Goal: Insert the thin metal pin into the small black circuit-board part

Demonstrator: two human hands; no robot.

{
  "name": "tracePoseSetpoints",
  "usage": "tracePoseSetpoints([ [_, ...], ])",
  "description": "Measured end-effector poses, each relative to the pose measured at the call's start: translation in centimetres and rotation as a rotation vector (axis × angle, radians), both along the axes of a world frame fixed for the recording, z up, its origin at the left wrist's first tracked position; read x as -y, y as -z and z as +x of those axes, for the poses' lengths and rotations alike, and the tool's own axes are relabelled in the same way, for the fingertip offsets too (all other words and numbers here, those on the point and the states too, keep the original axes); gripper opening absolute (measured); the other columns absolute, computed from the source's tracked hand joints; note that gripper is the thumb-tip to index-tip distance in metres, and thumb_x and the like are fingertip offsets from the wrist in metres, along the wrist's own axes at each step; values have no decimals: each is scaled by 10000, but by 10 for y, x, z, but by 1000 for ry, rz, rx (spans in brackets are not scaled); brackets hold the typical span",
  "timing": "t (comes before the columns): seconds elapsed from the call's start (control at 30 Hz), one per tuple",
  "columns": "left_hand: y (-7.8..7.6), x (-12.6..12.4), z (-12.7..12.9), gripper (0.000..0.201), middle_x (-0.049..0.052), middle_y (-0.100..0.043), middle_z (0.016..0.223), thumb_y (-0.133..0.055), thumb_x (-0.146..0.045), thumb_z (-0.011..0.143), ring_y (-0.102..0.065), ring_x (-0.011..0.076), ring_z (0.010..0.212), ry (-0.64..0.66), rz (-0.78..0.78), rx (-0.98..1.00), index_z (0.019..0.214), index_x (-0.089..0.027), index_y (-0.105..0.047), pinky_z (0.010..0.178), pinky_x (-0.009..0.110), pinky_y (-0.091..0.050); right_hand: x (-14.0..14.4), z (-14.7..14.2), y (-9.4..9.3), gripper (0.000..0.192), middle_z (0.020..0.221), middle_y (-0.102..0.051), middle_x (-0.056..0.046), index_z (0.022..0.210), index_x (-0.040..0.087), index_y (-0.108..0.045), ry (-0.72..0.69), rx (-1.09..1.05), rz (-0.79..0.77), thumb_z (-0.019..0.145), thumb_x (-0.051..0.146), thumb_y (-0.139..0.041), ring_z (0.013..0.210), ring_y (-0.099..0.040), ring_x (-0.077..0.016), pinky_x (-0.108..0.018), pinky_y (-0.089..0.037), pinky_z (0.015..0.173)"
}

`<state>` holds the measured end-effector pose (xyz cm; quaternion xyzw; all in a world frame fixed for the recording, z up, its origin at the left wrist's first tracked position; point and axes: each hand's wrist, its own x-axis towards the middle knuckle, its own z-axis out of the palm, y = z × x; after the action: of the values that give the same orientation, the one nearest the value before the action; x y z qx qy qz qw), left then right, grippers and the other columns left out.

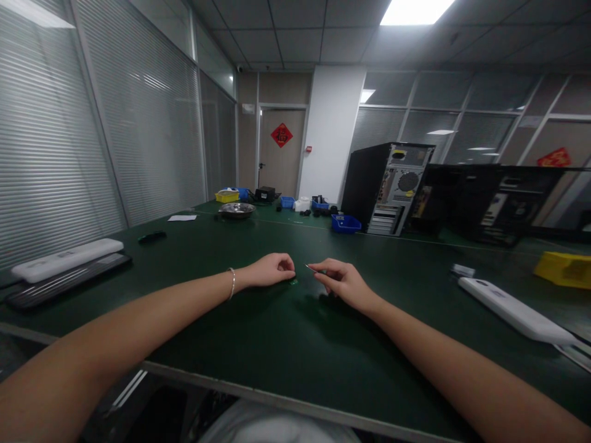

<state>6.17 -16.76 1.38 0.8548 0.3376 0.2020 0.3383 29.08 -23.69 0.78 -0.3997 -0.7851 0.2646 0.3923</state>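
- The left hand (272, 269) rests on the green worktop (277, 332), fingers curled inward with the tips pressed down at a tiny green part (293, 282) lying on the mat; whether the fingers pinch anything cannot be told; a thin bracelet (232, 283) circles the wrist
- The right hand (341, 280) sits just beside it, fingers closed in a pinch on a small slim metal piece (310, 267) whose tip points toward the left hand; the piece is too small to name more closely
- The 2 hands are near each other but apart, with the green part between and slightly below them
- At the left edge lie a white elongated casing (67, 259) and, touching it, a dark flat tray (64, 280); a small black object (152, 236) and a sheet of paper (181, 218) lie further back
- At the right lie another white casing (512, 309), a small grey piece (462, 270) and a yellow bin (563, 269)
- Far back stand a metal bowl (236, 210), a yellow tray (227, 196), blue bins (345, 223) and an open computer tower (385, 186) seen from its rear; more dark computer cases (494, 203) stand to its right
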Motion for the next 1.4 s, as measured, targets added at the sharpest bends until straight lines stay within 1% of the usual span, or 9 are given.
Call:
tracePoseSetpoints([
  [0.1,-9,3,-3,299,63,-625,897,-614,-360,751,-577,174,788,18,-103,-37,950,-137,-597,673,270,-445,0,0,0,298,869,-570,-31,1091,190,-645,3,26,9,852,349,-564,556,-521,-94,-222,-431,490],
  [0.2,-13,4,-4,390,57,-618,912,-640,-382,726,-578,177,800,49,-153,-44,1028,-147,-564,671,273,-448,1,-3,-2,273,854,-592,-36,1083,188,-647,45,106,75,860,315,-553,632,-549,-123,-238,-445,553],
  [0.33,-11,3,-5,508,27,-583,884,-660,-392,709,-552,167,766,111,-86,-110,1156,-186,-534,636,253,-421,6,-10,-5,262,942,-628,-52,1089,201,-637,93,285,167,843,262,-570,805,-577,-169,-275,-448,707],
  [0.5,-12,-1,-6,418,25,-572,879,-624,-362,748,-534,163,779,172,-18,-139,1121,-179,-590,637,235,-393,5,-20,-5,223,919,-644,-43,1019,219,-662,105,498,202,805,247,-608,802,-587,-179,-269,-435,689],
  [0.73,-7,-7,-7,404,67,-625,983,-611,-334,765,-566,193,887,69,-73,40,1129,-157,-602,756,279,-435,-1,-25,-5,202,959,-675,-41,1014,236,-662,70,592,204,831,251,-578,855,-614,-197,-270,-437,697],
  [0.87,-4,-6,-6,383,77,-645,1008,-628,-308,761,-585,198,917,55,-157,157,1111,-155,-619,817,311,-445,-1,-25,-3,158,927,-678,-38,964,227,-657,48,604,229,838,281,-579,827,-620,-194,-269,-438,685],
  [1.0,1,-6,-3,368,80,-666,1002,-658,-274,747,-606,192,912,79,-315,301,1095,-155,-632,842,331,-456,1,-22,-2,125,902,-649,-37,929,211,-646,35,594,309,845,249,-562,778,-610,-171,-254,-433,673],
  [1.2,7,-2,6,348,97,-681,985,-703,-239,715,-630,172,850,123,-463,380,1044,-133,-660,848,343,-469,-1,-15,-6,83,851,-627,-43,880,172,-626,124,282,369,836,184,-556,796,-591,-167,-259,-443,715],
  [1.4,8,1,7,332,99,-694,917,-719,-257,709,-641,166,812,95,-536,410,1009,-123,-673,816,334,-488,1,-16,-8,116,873,-656,-36,935,183,-630,86,206,296,835,193,-573,813,-605,-171,-269,-453,727],
])
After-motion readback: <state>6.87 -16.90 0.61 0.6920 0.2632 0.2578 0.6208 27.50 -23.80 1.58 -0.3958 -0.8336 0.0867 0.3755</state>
